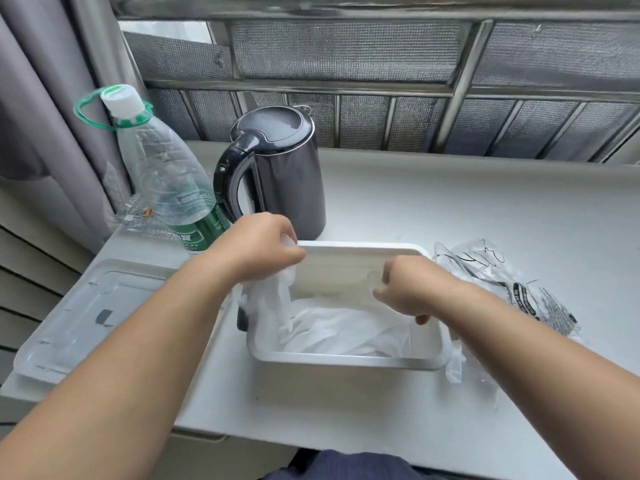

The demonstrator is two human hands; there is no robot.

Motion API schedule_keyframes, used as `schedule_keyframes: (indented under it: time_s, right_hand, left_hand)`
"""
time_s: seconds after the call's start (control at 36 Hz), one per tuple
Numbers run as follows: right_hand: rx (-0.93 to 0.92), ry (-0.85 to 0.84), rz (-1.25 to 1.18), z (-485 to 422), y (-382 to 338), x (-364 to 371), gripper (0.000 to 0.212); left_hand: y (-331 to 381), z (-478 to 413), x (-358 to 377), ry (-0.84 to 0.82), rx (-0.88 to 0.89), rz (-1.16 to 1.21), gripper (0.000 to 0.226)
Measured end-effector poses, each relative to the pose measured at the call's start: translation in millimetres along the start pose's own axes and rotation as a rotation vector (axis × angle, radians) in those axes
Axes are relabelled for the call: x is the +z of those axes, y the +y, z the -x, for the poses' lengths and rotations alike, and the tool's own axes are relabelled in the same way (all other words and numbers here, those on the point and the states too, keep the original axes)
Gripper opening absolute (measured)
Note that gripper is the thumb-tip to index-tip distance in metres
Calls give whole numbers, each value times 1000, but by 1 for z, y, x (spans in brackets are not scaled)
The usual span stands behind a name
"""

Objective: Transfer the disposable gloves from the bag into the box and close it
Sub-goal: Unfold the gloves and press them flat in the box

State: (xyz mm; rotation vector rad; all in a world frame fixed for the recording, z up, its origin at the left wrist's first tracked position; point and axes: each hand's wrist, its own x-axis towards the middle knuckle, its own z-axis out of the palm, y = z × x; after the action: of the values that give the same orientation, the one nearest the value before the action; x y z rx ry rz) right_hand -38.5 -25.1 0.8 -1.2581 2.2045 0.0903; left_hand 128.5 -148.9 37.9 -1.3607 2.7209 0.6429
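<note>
View from above the table (450,209), box (346,362) at centre. The white box stands open, long side toward the person. The gloves (346,330), a heap of thin whitish film, lie inside it; one strand rises at the box's 10 o'clock corner and a loose flap hangs over the rim at 4 o'clock. Left hand (263,244): above the 10 o'clock corner, fingers curled, pinching the raised strand of gloves. Right hand (405,289): inside the box toward 3 o'clock, fingers bent downward and closed on the film there, thumb tip showing beneath. Bag (519,296): clear, crumpled, with black print, lying flat on the table at 3 o'clock, just beside the box. Lid (90,317): clear plastic, lying flat at 9 o'clock, apart from the box. Kettle (277,168): dark, upright, at 11 o'clock, close behind the box. Bottle (166,168): clear with a green label and white cap, at 10 o'clock, left of the kettle.
</note>
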Motion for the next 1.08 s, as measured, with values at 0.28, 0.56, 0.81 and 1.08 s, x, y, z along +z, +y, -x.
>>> schedule_keyframes:
  time_s: [0.28, 0.56, 0.81, 1.08]
  right_hand:
    - [-349, -165, -1152, 17, -26, -18, 7]
    - [-589, -240, -1011, 23, -31, -17, 46]
    - [-343, -262, -1450, 26, -30, -27, 24]
    - [-369, -383, -1599, 26, -13, -42, 30]
  left_hand:
    - [10, 18, -9, -333, -131, 1144, 20]
    - [34, 23, -8, -548, -159, 1879, 33]
    - [10, 17, 7, -148, -36, 1312, 49]
    - [1, 17, 30, -457, 102, 801, 31]
